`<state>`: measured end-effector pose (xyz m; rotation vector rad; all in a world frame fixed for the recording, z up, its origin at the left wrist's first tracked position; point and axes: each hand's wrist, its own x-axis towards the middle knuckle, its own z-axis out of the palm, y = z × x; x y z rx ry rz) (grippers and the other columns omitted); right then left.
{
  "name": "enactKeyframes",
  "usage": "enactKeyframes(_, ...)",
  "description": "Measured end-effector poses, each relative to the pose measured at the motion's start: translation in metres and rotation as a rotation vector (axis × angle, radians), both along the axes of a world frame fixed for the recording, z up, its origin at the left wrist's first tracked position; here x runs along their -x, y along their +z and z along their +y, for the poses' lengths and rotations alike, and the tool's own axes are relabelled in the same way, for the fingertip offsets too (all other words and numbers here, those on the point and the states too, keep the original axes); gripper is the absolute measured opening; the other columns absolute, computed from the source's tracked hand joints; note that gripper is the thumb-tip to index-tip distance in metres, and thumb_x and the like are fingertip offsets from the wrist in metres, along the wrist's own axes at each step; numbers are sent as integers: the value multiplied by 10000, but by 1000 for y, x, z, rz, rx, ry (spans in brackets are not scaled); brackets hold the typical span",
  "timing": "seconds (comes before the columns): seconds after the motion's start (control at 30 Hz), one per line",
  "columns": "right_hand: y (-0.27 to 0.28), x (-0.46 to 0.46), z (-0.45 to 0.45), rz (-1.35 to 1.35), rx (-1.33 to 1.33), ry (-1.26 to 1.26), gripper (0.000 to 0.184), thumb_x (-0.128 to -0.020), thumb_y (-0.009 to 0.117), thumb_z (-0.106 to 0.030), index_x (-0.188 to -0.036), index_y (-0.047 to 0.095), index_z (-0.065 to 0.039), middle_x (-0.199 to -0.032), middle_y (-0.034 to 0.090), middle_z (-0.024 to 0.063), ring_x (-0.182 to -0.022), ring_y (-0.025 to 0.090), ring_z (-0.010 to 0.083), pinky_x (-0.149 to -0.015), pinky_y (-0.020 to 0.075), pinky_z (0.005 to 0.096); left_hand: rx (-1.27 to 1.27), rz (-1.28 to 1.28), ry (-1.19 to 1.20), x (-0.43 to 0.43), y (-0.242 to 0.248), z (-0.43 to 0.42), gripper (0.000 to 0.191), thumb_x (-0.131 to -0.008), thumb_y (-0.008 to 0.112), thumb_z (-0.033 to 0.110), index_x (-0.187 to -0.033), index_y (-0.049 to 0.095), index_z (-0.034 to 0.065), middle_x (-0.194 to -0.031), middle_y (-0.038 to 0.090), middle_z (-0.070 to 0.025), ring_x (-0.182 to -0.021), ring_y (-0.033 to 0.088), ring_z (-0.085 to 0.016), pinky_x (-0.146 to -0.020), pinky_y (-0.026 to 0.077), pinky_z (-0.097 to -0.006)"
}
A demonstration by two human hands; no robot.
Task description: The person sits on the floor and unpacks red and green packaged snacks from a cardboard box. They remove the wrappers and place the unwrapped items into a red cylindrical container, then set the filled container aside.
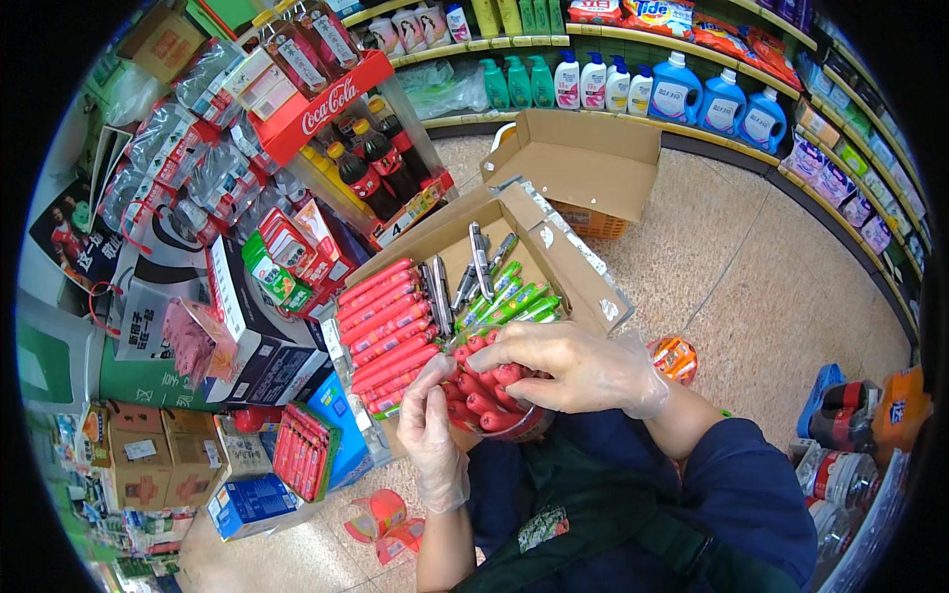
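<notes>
Both my hands wear clear plastic gloves. A round clear tub of red-wrapped sausages [482,400] sits against my lap at the near edge of an open cardboard box [534,215]. Over the tub, my right hand [571,367] has its fingers bent down onto the sausages; whether it grips one cannot be told. My left hand [434,430] is at the tub's left rim, thumb and fingertips close together, their hold unclear. In the box lie a row of red sausages [385,319], black-wrapped sausages [480,259] and green-wrapped sausages [519,296].
A Coca-Cola display rack [363,148] with bottles stands behind the box. To the left are snack packs [285,274], a tray of red sausages [305,452] and cartons [141,459]. An open brown carton [578,159] rests on an orange basket [593,220]. Shelves of detergent bottles [675,89] curve behind.
</notes>
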<state>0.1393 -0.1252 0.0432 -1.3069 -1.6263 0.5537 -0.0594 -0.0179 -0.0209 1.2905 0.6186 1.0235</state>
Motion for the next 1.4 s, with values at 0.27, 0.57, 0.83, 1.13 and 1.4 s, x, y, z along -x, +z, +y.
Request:
enactKeyframes(0.27, -28, 0, 5, -190, 73, 50, 218, -887, 723, -107, -1099, 698, -62, -1015, 698, 115, -980, 688, 317, -873, 555, 434, -226, 206, 9, -2, -7, -7, 244, -946, 572, -78, -1142, 709, -30, -1212, 710, -151, -1198, 654, -278, -1106, 462, -420)
enactKeyframes(0.57, -26, -6, 12, -359, 149, 141, 100, -844, 670, -165, -826, 730, -88, -792, 706, 173, -770, 702, 399, -696, 550, 509, -927, 603, -99, -17, 20, -8, 397, -844, 710, -2, -1238, 692, 40, -1263, 707, -133, -1272, 621, -358, -1135, 410, -504)
enactKeyframes(0.83, -42, -65, 115, 176, 283, 9, 238, -945, 626, -216, -953, 732, -3, -900, 754, 151, -828, 726, 308, -772, 561, 415, -1103, 984, -341, -18, 33, -2, 598, -930, 676, 230, -1462, 530, -1, -1546, 476, -224, -1449, 427, -393, -1186, 301, -547)
enactKeyframes(1.13, -223, -53, 284, -722, 189, -135, 319, -843, 641, -179, -1129, 767, -113, -1278, 689, 73, -1193, 623, 318, -1027, 483, 472, -1012, 1067, -382, -22, 38, 0, 543, -955, 621, 242, -1467, 562, 71, -1565, 490, -177, -1471, 419, -384, -1196, 283, -543)
enactKeyframes(1.4, -194, -54, 287, -742, 412, -289, 201, -867, 672, -251, -932, 811, -120, -925, 771, 70, -1123, 686, 289, -860, 499, 457, -972, 1090, -464, -23, 38, 6, 632, -938, 642, 263, -1508, 505, 28, -1581, 450, -219, -1469, 403, -411, -1191, 268, -573)
